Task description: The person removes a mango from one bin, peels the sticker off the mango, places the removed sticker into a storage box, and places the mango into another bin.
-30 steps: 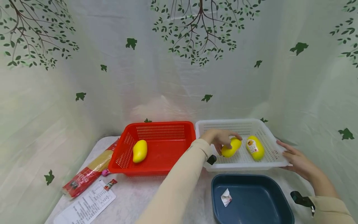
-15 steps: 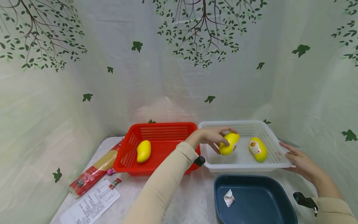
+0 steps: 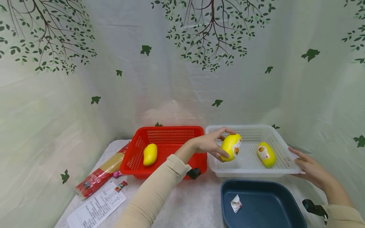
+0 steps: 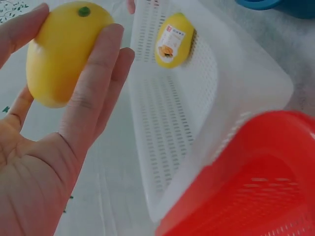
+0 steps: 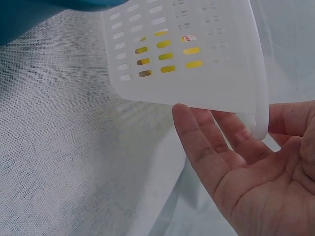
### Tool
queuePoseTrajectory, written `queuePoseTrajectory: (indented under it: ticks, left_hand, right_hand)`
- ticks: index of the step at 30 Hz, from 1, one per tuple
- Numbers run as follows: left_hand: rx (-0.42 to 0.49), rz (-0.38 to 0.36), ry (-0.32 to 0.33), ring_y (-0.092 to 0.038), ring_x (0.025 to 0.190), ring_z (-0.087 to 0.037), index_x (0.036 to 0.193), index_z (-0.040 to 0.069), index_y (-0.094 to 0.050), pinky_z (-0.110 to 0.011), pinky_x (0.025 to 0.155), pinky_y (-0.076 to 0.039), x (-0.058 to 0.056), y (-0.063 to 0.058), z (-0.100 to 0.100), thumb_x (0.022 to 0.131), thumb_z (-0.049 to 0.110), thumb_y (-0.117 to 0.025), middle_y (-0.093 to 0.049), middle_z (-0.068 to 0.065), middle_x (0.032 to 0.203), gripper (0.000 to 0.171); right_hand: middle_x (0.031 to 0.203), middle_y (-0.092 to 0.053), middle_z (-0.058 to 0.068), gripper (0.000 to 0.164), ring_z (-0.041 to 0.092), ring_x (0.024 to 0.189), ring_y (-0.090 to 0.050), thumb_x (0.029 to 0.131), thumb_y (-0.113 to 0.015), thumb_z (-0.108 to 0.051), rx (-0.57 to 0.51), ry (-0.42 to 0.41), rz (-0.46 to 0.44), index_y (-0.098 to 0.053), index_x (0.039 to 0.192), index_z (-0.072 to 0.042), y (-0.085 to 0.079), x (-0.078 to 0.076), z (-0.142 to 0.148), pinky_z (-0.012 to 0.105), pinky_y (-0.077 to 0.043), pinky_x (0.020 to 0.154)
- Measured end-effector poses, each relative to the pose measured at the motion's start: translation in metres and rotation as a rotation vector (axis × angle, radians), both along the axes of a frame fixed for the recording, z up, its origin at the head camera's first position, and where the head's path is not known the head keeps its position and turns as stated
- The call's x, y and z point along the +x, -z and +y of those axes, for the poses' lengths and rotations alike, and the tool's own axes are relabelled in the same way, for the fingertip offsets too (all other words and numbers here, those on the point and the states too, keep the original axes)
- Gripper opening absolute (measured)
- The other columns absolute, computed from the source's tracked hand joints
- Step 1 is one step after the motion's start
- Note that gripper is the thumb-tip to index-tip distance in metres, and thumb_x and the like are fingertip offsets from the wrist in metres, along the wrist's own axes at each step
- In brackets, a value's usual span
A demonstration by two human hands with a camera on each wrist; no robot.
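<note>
Raised higher, the left hand (image 3: 207, 143) grips one yellow fruit (image 3: 231, 147); the right hand (image 3: 315, 167) grips one white basket (image 3: 256, 172) at its three-o'clock end, one other fruit (image 3: 266, 155) inside.

Three yellow mangoes (image 3: 150, 154) (image 3: 229, 144) (image 3: 266, 155), two perforated plastic baskets (image 3: 168, 136) (image 3: 251, 134)

Baskets by colour: one red, one white. Bare hands (image 3: 208, 144) (image 3: 313, 169), two; beige sleeves (image 3: 155, 190) (image 3: 342, 213), two. Mango labels (image 3: 237, 147) (image 3: 263, 152), two. Also one dark blue tray (image 3: 262, 201), one red-and-gold packet (image 3: 103, 171), one printed sheet (image 3: 97, 204), one small red wrapper (image 3: 121, 186), one tiny pink item (image 3: 116, 174), one white paper scrap (image 3: 236, 203).
</note>
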State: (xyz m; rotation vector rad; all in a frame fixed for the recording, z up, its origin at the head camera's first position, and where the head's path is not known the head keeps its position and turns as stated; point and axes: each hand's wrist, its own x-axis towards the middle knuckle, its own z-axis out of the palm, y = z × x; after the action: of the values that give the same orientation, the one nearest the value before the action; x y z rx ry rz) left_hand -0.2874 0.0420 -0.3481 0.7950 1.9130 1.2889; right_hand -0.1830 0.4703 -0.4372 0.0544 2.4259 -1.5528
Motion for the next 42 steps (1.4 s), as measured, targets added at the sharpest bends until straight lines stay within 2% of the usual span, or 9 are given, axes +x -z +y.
queuePoseTrajectory:
  ticks: [9,14,19,27,32,36,42]
  left_hand:
    - [0.036,0.015,-0.033,-0.068,0.115,-0.026,0.15,0.041,-0.046,-0.042,0.086,-0.067,0.008,0.009,-0.032,0.089,0.005,-0.085,-0.049,-0.006,0.145,0.081]
    - [0.054,0.032,-0.049,-0.07,0.114,-0.026,0.151,0.039,-0.044,-0.041,0.089,-0.066,0.017,0.016,-0.048,0.089,0.009,-0.086,-0.049,-0.006,0.149,0.081]
    - [0.085,-0.01,-0.056,-0.073,0.113,-0.029,0.153,0.037,-0.04,-0.045,0.09,-0.066,0.026,0.023,-0.061,0.09,0.008,-0.086,-0.048,-0.008,0.148,0.083]
    - [0.087,-0.026,-0.084,-0.074,0.111,-0.03,0.15,0.045,-0.042,-0.045,0.087,-0.066,0.039,0.029,-0.081,0.09,0.009,-0.085,-0.043,-0.006,0.151,0.082]
    - [0.091,-0.037,-0.111,-0.074,0.111,-0.03,0.15,0.044,-0.042,-0.045,0.088,-0.066,0.048,0.034,-0.094,0.089,0.013,-0.087,-0.044,-0.005,0.151,0.081]
    - [0.089,-0.03,-0.118,-0.075,0.111,-0.031,0.15,0.042,-0.041,-0.045,0.088,-0.066,0.056,0.038,-0.105,0.088,0.015,-0.088,-0.044,-0.006,0.151,0.083]
    - [0.055,0.005,-0.107,-0.074,0.111,-0.029,0.152,0.049,-0.041,-0.043,0.088,-0.066,0.066,0.038,-0.12,0.088,0.017,-0.086,-0.045,-0.006,0.151,0.084]
  right_hand:
    - [0.166,-0.005,0.044,0.061,0.001,0.105,-0.059,0.119,-0.028,-0.021,0.008,-0.002,-0.029,0.003,0.171,-0.015,0.002,-0.001,0.003,0.046,-0.063,0.097]
    - [0.168,-0.001,0.043,0.061,0.0,0.106,-0.059,0.119,-0.028,-0.022,0.016,-0.004,-0.03,0.002,0.171,-0.016,0.005,0.0,0.004,0.047,-0.063,0.097]
    - [0.168,-0.001,0.043,0.061,-0.003,0.104,-0.058,0.119,-0.027,-0.023,0.012,-0.007,-0.028,0.003,0.171,-0.02,0.007,0.002,0.003,0.045,-0.064,0.096]
    - [0.168,0.0,0.042,0.061,-0.008,0.103,-0.056,0.119,-0.027,-0.024,0.0,-0.004,-0.038,0.004,0.171,-0.025,0.009,0.001,0.003,0.043,-0.063,0.097]
    - [0.168,0.0,0.042,0.061,-0.007,0.103,-0.057,0.119,-0.027,-0.025,-0.005,0.002,-0.041,0.004,0.171,-0.026,0.01,0.0,0.003,0.044,-0.063,0.097]
    - [0.167,-0.002,0.041,0.061,-0.008,0.102,-0.058,0.119,-0.026,-0.025,-0.018,0.001,-0.038,0.004,0.171,-0.028,0.011,-0.001,0.003,0.041,-0.064,0.096]
    - [0.165,-0.006,0.041,0.061,-0.009,0.102,-0.058,0.119,-0.026,-0.027,-0.028,-0.001,-0.03,0.005,0.171,-0.029,0.012,-0.002,0.004,0.036,-0.064,0.094]
